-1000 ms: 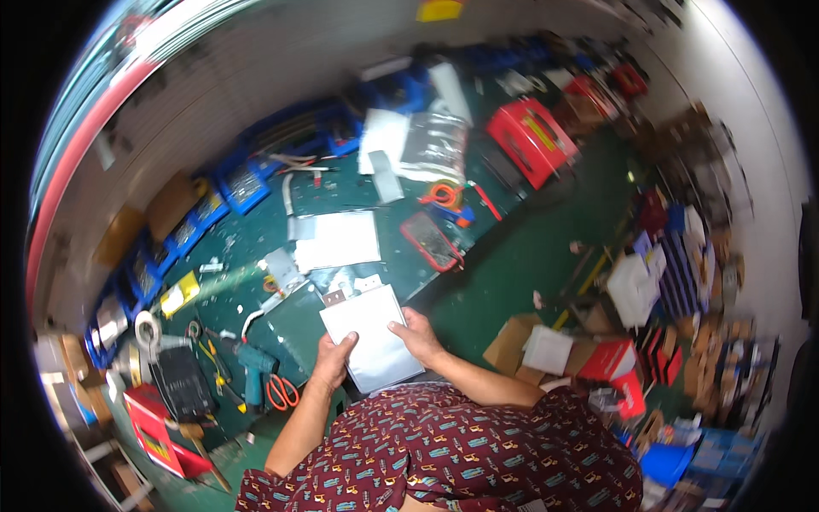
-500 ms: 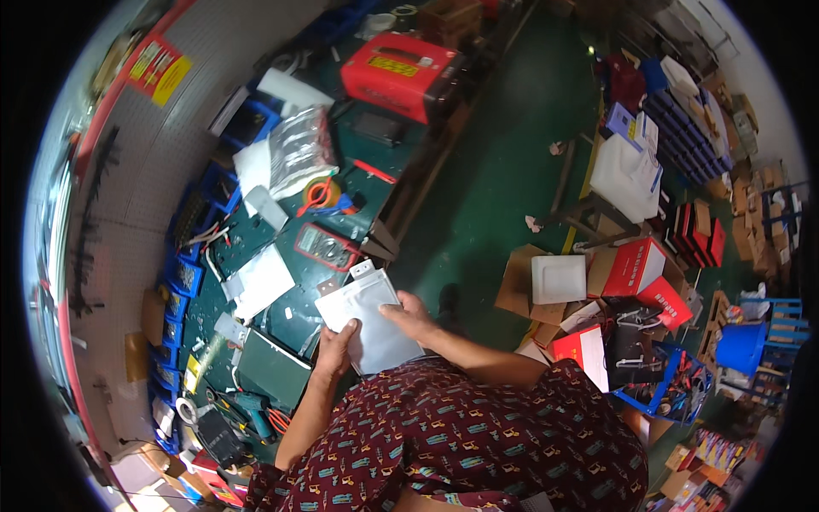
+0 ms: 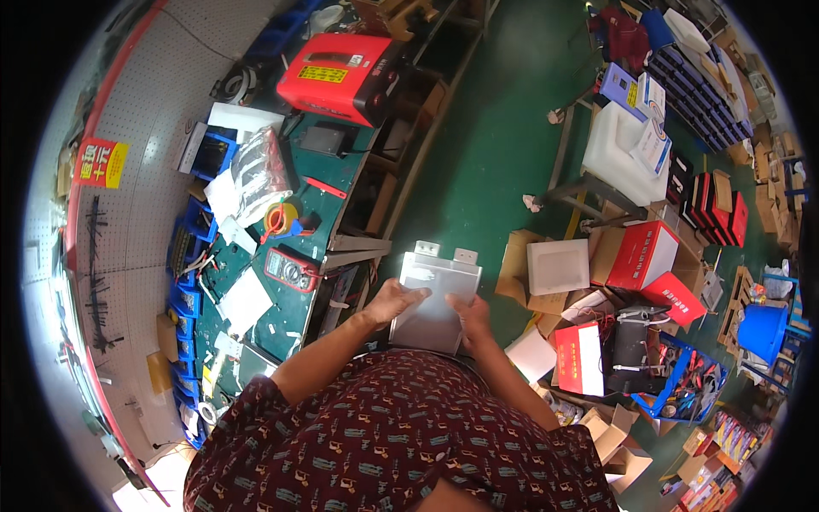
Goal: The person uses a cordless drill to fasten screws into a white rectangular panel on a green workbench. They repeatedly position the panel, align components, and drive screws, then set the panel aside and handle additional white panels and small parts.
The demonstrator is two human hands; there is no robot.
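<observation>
left hand (image 3: 394, 301) and right hand (image 3: 472, 319) have fingers (image 3: 418, 294) clamped on a flat silver rectangular pouch (image 3: 433, 317), seemingly foil under glare, two pale tabs (image 3: 465, 256) pointing forward.

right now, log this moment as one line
left hand: grips silver two-tabbed pouch cell | right hand: grips same | multimeter: on green workbench

On the green counter (image 3: 339, 168), a red-cased machine (image 3: 341, 98) (marked with a yellow label) and a digital multimeter (image 3: 290, 270) are set out; blue parts bins (image 3: 183, 299) are lined along the pegboard wall (image 3: 141, 222). Rightward, a blue bucket (image 3: 762, 331) is placed near a blue tool crate (image 3: 653, 407).
</observation>
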